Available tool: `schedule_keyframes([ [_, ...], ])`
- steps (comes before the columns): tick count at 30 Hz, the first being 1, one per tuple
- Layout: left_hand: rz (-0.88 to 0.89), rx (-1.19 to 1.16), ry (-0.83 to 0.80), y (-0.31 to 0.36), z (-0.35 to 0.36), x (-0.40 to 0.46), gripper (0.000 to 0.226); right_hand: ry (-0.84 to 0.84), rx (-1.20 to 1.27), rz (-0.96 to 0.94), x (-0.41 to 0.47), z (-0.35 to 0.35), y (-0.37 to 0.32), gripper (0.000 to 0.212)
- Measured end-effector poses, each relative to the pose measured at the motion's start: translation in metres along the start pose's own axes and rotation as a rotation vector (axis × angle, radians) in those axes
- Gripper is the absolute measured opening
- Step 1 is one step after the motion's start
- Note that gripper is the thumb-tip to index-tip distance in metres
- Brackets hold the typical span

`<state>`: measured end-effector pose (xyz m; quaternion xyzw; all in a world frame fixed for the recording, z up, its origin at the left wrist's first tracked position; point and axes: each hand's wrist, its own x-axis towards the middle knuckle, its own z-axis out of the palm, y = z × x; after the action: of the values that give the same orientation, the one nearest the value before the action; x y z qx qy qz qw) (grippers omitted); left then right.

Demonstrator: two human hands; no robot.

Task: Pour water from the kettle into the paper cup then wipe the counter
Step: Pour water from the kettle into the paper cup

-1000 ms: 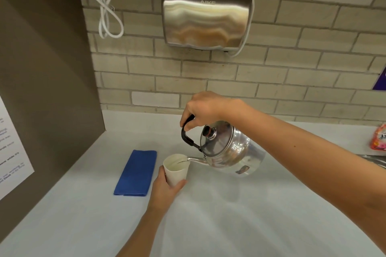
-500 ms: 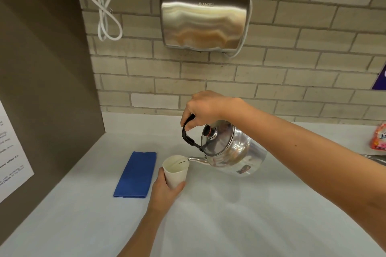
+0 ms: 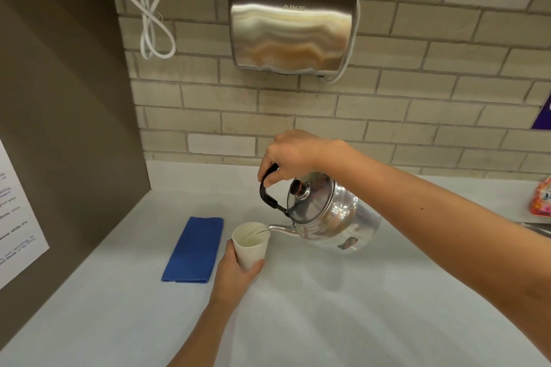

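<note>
A shiny steel kettle (image 3: 331,214) with a black handle hangs tilted to the left above the white counter (image 3: 328,316). My right hand (image 3: 290,158) grips the handle from above. The spout tip rests over the rim of a white paper cup (image 3: 250,247), and a thin stream of water runs into it. My left hand (image 3: 234,272) wraps around the cup's lower part from the near side and holds it upright. A folded blue cloth (image 3: 195,249) lies flat on the counter just left of the cup.
A steel hand dryer (image 3: 293,27) with a looped white cord is fixed to the brick wall behind. A grey partition (image 3: 59,128) with a paper notice bounds the left side. An orange packet (image 3: 541,198) and a sink edge (image 3: 536,228) sit at the far right.
Both hands, the kettle and the cup hold almost the same pose. The kettle stays tilted with water running into the cup.
</note>
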<state>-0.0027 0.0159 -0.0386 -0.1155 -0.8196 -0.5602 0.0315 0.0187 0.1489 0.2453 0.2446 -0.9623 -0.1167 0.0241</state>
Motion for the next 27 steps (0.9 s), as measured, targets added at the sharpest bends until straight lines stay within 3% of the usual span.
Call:
schedule_keyframes([
  [27,-0.004,-0.028,0.0,0.0011,-0.0004,-0.0009,0.073,0.0,-0.041,0.009,0.0025,0.0026,0.002,0.024],
])
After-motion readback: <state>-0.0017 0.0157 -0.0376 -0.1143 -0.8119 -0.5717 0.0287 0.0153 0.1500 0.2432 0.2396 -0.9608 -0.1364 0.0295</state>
